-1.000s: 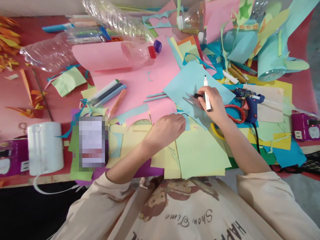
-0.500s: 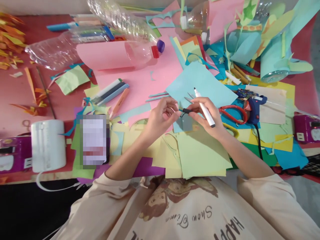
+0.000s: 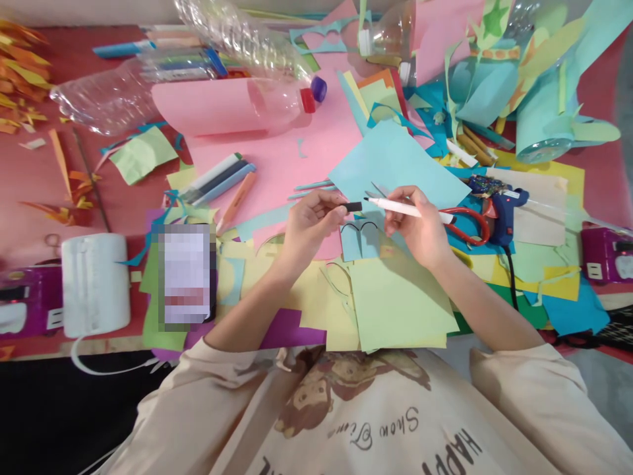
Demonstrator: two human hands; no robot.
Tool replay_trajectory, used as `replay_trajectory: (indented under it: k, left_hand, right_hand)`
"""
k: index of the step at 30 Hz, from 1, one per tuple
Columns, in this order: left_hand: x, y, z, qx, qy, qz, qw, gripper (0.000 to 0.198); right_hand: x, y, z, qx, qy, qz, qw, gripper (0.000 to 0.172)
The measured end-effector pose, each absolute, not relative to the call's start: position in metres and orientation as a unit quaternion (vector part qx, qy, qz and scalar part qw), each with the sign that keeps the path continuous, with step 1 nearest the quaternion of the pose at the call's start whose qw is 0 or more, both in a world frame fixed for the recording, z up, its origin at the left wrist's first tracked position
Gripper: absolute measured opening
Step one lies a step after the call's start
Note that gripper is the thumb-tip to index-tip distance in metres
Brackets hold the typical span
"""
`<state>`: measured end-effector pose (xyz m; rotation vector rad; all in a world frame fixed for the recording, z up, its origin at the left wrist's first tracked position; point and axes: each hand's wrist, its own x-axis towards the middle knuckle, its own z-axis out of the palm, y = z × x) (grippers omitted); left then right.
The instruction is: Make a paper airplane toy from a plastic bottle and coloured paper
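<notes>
Between the fingertips of my left hand (image 3: pixel 316 221) is a black marker cap (image 3: pixel 353 206), its end turned to the right. My right hand (image 3: pixel 418 227) grips a white marker (image 3: pixel 403 208) whose bare black tip points left, a short gap from the cap. Just below them lies a small light blue piece of paper (image 3: pixel 360 241) with black curved lines drawn on it. Red-handled scissors (image 3: pixel 472 225) rest beside my right hand, their blades partly hidden behind it. Under the hands a larger light blue sheet (image 3: pixel 395 158) is spread out.
A blue glue gun (image 3: pixel 509 208) lies at the right with its cord. Markers (image 3: pixel 217 178) and a phone (image 3: pixel 186 277) are at the left. Plastic bottles (image 3: pixel 277 105) stretch along the back, one wrapped in pink paper. Pale green sheets (image 3: pixel 403 307) lie at the front edge.
The marker has swung from steeply tilted to nearly level, its tip now facing the cap. The cap has shifted left and up, and the small blue paper is less covered by the hands.
</notes>
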<state>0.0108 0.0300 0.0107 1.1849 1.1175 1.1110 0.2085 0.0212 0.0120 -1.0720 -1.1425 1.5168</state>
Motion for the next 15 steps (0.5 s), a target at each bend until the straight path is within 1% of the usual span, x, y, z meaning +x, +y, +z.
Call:
replay_trajectory:
  k: [4,10,15]
  left_hand:
    - [0.0106,0.0312,0.0112,0.49,0.468,0.48,0.557,0.025]
    - [0.0115,0.0285,0.0118,0.498,0.453,0.474,0.568,0.029]
    - [0.0116,0.0246,0.0065,0.527,0.438,0.456,0.568,0.029]
  right_hand:
    - [0.2104,0.0253,0.0139,-0.438,-0.436,0.634,0.465,0.037]
    - [0.2127,0.0237,0.0124,-0.453,-0.459,0.625,0.441,0.041]
    - [0.2117,0.0224,0.0111,-0.432,-0.415,0.663,0.449,0.032]
